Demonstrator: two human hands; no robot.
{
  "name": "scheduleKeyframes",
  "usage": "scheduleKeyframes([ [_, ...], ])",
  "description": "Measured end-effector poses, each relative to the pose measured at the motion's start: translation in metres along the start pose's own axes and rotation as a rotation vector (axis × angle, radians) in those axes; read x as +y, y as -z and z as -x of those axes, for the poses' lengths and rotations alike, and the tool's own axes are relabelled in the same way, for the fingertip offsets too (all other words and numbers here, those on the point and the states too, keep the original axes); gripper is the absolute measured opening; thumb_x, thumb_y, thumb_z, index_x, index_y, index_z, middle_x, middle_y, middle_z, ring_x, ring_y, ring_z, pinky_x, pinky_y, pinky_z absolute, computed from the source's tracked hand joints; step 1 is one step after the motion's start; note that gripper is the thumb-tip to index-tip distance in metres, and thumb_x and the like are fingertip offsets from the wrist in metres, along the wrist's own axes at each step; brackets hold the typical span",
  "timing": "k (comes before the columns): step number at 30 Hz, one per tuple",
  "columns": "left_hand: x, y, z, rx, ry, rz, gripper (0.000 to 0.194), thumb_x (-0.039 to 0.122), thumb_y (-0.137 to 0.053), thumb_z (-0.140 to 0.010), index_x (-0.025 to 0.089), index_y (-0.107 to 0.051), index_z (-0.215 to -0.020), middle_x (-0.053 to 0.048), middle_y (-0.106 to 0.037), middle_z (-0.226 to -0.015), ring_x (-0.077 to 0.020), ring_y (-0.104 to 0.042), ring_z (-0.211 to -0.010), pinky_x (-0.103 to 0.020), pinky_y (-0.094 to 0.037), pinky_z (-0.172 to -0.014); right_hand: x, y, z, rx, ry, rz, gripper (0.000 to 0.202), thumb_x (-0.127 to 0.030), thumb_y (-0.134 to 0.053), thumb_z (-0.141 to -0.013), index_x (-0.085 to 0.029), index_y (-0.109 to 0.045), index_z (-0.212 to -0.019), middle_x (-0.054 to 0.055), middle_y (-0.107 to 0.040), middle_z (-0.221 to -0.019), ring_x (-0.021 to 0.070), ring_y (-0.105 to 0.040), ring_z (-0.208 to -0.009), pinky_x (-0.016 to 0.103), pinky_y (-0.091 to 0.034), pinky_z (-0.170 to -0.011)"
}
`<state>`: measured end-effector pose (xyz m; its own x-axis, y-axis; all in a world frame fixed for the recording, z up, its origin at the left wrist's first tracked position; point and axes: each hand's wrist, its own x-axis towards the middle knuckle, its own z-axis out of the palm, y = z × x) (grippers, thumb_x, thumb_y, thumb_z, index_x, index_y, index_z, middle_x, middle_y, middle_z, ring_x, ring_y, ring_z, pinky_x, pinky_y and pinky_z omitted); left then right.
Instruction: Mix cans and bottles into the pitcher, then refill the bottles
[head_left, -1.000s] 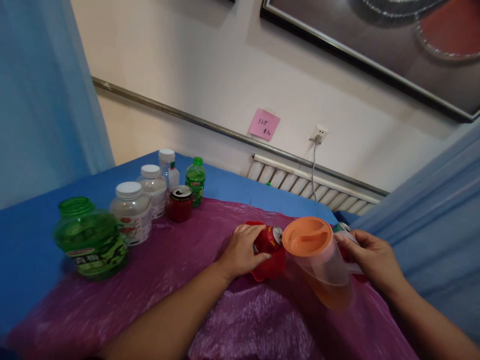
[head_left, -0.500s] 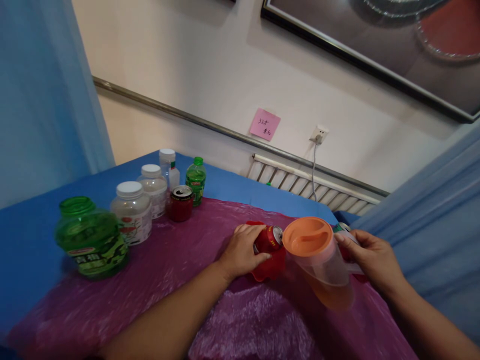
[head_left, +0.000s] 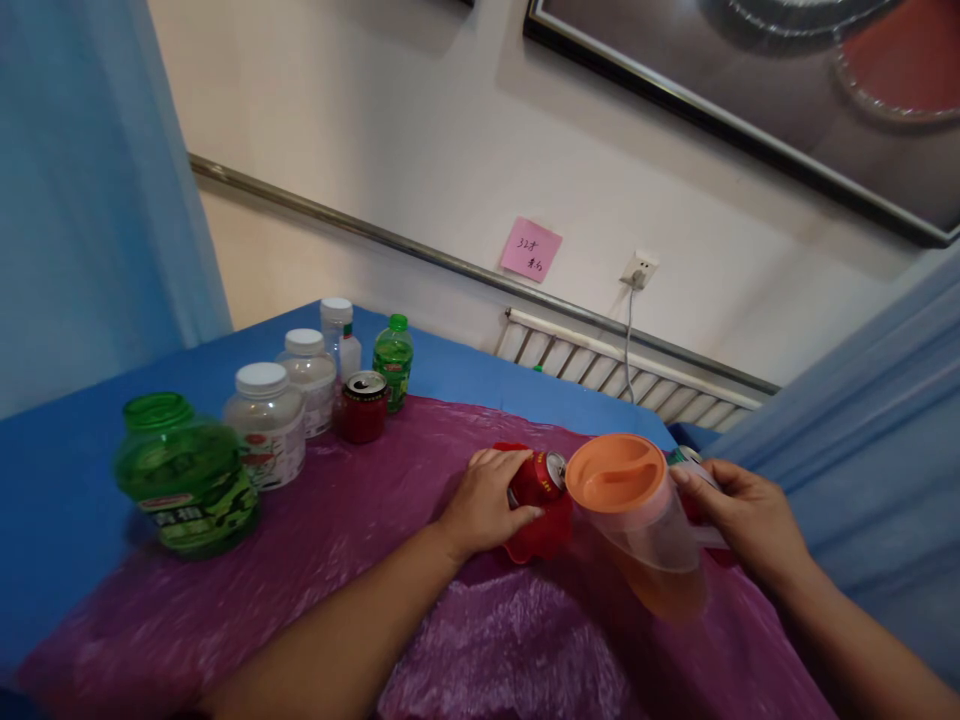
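Red can: curls fingers of left hand round it, right of frame centre | orange-lidded pitcher: grips it, tilted, in right hand, lower right | green jar: lower left

From here I'm seeing an orange lid topping a clear pitcher of amber liquid, a red can showing yellow lettering, purple sheeting covering a blue tabletop, 3 white caps, and a green jar displaying camouflage patterning
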<state>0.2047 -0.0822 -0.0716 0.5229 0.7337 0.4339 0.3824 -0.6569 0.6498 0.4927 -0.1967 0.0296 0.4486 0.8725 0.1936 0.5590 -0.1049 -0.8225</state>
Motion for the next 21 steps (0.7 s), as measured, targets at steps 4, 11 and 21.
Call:
scheduleKeyframes([
  [4,-0.0003,-0.0004,0.0,0.0,-0.007,0.0,0.067,0.035,-0.084,-0.071,0.026,-0.058,-0.132,-0.007,-0.068,-0.132,-0.0315,-0.06,-0.121,-0.051,-0.039,-0.108,-0.0008,-0.0001,0.0005,0.002,-0.013,-0.002,0.05,-0.065,-0.077,-0.07,-0.02,-0.06,-0.059,-0.002,-0.052,-0.054,0.0123,-0.042,-0.05,0.025,-0.034,-0.044],
  [11,-0.0009,-0.0007,0.0006,-0.001,-0.009,-0.005,0.068,0.035,-0.085,-0.07,0.026,-0.057,-0.132,-0.008,-0.068,-0.133,-0.0318,-0.06,-0.122,-0.05,-0.039,-0.108,-0.0047,-0.0014,0.0022,0.003,-0.016,-0.003,0.05,-0.065,-0.077,-0.07,-0.02,-0.059,-0.057,-0.003,-0.051,-0.052,0.0115,-0.04,-0.048,0.025,-0.032,-0.042],
  [21,-0.0006,-0.001,0.0009,-0.001,0.003,0.004,0.069,0.035,-0.086,-0.07,0.024,-0.058,-0.132,-0.008,-0.068,-0.132,-0.031,-0.06,-0.121,-0.048,-0.039,-0.108,-0.0056,-0.0016,0.0013,0.013,0.004,0.018,0.049,-0.064,-0.077,-0.07,-0.019,-0.061,-0.058,-0.002,-0.053,-0.054,0.0123,-0.043,-0.05,0.025,-0.035,-0.044],
])
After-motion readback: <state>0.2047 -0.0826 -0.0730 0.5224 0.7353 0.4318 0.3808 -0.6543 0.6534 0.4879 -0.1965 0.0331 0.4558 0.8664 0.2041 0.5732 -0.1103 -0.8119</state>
